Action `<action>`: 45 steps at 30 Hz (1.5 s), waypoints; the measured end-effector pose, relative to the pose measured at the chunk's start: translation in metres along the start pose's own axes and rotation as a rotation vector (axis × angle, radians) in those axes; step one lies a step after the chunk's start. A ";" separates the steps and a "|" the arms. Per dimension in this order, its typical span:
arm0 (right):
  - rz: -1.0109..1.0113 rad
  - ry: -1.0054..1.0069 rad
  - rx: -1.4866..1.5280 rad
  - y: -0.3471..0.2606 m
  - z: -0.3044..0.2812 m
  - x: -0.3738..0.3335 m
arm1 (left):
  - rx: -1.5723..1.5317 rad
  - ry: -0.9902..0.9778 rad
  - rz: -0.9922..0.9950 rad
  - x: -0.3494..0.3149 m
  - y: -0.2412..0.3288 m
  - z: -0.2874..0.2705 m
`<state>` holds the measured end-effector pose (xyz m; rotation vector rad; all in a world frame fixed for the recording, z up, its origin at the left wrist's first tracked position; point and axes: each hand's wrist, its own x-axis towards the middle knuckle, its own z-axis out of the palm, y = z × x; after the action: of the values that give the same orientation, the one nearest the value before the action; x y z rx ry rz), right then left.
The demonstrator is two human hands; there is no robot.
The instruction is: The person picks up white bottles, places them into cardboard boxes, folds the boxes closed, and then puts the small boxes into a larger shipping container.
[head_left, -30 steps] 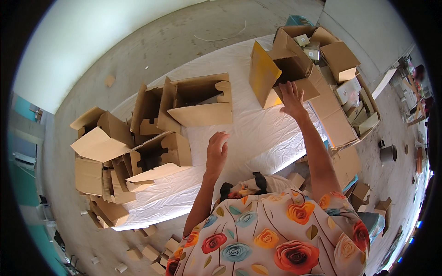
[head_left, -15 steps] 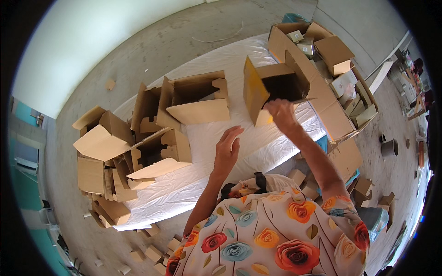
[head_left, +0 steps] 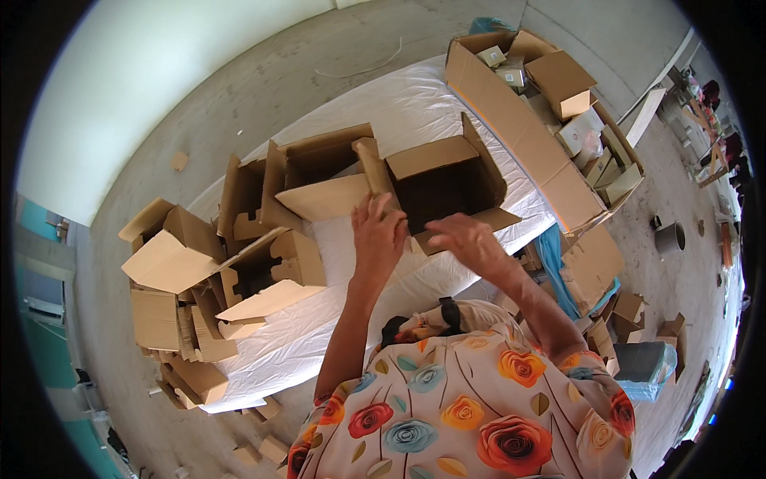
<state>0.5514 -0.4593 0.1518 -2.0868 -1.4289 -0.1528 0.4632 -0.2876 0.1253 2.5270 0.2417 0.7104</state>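
In front of me an open cardboard box (head_left: 447, 158) rests on the white-covered table, its flaps raised and its inside dark. My left hand (head_left: 378, 239) is at the near end of the box's left flap, fingers bent around the cardboard edge. By the box's near side is my right hand (head_left: 475, 246), its fingers apart and slightly blurred, close to the near flap and holding nothing that I can see. Just left of this box stands another open box (head_left: 331, 195) with upright flaps; the left flap of the first box leans close to it.
More open boxes (head_left: 275, 271) crowd the table's left end, above flattened cardboard (head_left: 155, 319). A large carton (head_left: 523, 132) full of small boxes lies at the right end. Blue plastic (head_left: 550, 263) hangs near the table's right corner. Small boxes (head_left: 274, 449) litter the floor beside a grey bucket (head_left: 670, 237).
The box has shifted left, toward the other boxes, and turned. My left hand has risen to its left flap. My right hand has come off the box edge and moved nearer me.
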 end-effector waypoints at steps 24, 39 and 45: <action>0.703 -0.278 -0.107 0.119 0.007 -0.045 | 0.256 -0.199 -0.257 -0.018 0.015 0.047; 0.878 -0.013 0.285 0.164 0.005 -0.059 | 0.127 0.012 -0.395 -0.023 0.033 0.066; 0.873 -0.236 0.279 0.168 -0.028 -0.071 | -0.057 0.013 -0.454 -0.035 0.059 0.069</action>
<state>0.6762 -0.5720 0.0768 -2.3272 -0.4968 0.6166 0.4719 -0.3778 0.0895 2.2915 0.7574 0.5397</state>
